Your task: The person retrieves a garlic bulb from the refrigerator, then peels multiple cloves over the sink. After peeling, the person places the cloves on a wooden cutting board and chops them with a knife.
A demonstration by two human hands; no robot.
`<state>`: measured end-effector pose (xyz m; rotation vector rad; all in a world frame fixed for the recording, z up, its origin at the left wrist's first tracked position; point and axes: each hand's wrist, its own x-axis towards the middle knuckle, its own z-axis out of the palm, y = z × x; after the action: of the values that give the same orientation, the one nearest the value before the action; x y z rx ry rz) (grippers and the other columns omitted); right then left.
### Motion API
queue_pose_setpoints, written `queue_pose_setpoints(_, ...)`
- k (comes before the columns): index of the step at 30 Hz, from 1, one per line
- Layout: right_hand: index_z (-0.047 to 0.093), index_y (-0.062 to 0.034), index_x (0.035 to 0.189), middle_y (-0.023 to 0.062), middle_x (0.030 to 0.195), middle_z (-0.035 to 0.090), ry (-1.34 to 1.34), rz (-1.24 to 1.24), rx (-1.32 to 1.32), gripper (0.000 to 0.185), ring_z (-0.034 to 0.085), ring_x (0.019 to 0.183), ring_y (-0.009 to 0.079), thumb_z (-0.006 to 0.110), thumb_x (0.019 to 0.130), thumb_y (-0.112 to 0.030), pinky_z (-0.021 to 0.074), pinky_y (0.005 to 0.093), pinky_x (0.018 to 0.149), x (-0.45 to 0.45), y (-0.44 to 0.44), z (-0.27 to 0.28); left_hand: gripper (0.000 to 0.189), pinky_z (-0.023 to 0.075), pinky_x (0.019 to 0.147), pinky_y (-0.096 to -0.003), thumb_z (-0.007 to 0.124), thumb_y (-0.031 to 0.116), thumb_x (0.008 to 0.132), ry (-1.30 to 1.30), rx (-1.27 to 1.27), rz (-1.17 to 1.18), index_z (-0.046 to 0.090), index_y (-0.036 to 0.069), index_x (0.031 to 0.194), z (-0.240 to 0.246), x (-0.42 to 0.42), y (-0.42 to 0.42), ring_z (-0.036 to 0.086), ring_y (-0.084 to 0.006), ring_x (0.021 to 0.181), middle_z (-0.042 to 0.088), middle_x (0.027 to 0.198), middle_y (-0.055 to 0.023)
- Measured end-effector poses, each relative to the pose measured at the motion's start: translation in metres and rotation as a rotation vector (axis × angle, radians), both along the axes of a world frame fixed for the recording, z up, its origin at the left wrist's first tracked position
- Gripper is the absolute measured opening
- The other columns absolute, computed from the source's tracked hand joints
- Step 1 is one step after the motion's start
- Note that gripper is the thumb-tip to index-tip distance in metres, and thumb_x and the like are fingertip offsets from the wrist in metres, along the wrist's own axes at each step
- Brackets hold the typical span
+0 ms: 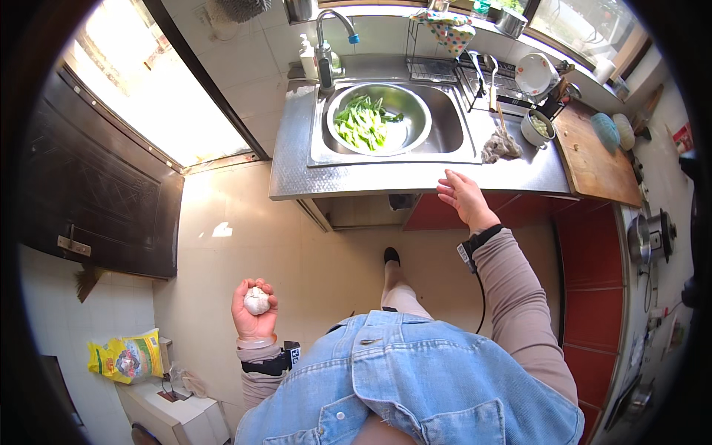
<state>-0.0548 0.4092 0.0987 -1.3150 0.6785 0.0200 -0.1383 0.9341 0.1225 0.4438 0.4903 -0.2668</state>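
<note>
My left hand [255, 311], low over the floor at the left, holds a whole garlic bulb [257, 301] in its curled fingers. My right hand [463, 197] is in front of the counter edge, its fingers extended and nothing in it. Beyond it, a stainless steel basin [409, 130] rests in the sink [451, 130] with green leafy vegetables [364, 125] inside. A grey rag [500, 146] lies on the metal counter [345, 181] to the sink's right, beside a white enamel pot [537, 129] with pale contents that I cannot make out.
A wooden cutting board [598, 158] lies at the counter's right end. Behind the sink rise a faucet [324, 61] and a dish rack [503, 83] with utensils and a plate. At the left a dark door [105, 172] stands open. A yellow bag [128, 357] sits on a white cabinet [178, 414].
</note>
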Motion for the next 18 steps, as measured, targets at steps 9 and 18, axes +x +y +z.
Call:
queue_pose_setpoints(9, 0.053, -0.0039, 0.131, 0.0091, 0.114, 0.063, 0.403, -0.062, -0.085, 0.046, 0.064, 0.094, 0.0200, 0.069, 0.094, -0.026, 0.0540, 0.0358, 0.079, 0.259, -0.097, -0.141, 0.016, 0.0615, 0.067, -0.0363, 0.061, 0.025, 0.099, 0.030, 0.042, 0.191, 0.064, 0.009, 0.095, 0.013, 0.129, -0.060, 0.066, -0.0209, 0.088, 0.063, 0.096, -0.0065)
queue_pose_setpoints(18, 0.063, -0.0051, 0.108, 0.0059, 0.097, 0.067, 0.375, 0.022, -0.024, 0.021, 0.066, 0.083, 0.0195, 0.068, 0.089, -0.013, 0.0559, 0.0336, 0.074, 0.274, -0.109, -0.142, 0.016, 0.0599, 0.068, -0.0351, 0.060, 0.025, 0.100, 0.152, 0.078, 0.223, 0.062, 0.010, 0.094, 0.007, 0.215, -0.077, 0.064, -0.0190, 0.091, 0.063, 0.097, -0.0057)
